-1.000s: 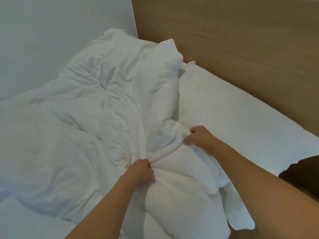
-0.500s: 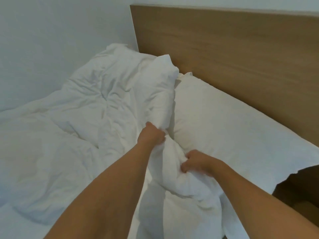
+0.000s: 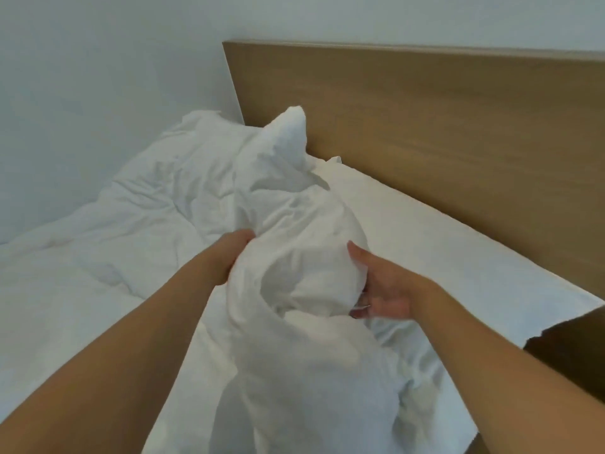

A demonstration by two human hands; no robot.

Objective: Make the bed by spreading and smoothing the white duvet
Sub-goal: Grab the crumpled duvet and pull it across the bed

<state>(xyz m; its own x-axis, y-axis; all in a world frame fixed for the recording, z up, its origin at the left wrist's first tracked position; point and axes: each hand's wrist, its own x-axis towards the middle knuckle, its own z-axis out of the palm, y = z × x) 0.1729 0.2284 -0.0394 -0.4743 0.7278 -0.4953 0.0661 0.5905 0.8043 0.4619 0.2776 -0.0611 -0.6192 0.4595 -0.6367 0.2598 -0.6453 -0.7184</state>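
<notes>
The white duvet (image 3: 157, 224) lies crumpled across the bed, with one bunched end lifted up in front of me. My left hand (image 3: 229, 253) grips the left side of that bunch, its fingers hidden in the folds. My right hand (image 3: 383, 286) holds the right side, thumb on top and fingers curled underneath. A peak of the duvet stands up near the headboard.
A white pillow (image 3: 442, 244) lies flat along the wooden headboard (image 3: 442, 126) on the right. A pale wall (image 3: 98, 93) borders the bed's far left side. A dark piece of furniture (image 3: 576, 348) sits beyond the bed's right edge.
Both hands have raised the bunched duvet end off the bed and toward me. The right hand has shifted from a fist on the fabric to cupping the bundle's side. The camera has tilted up.
</notes>
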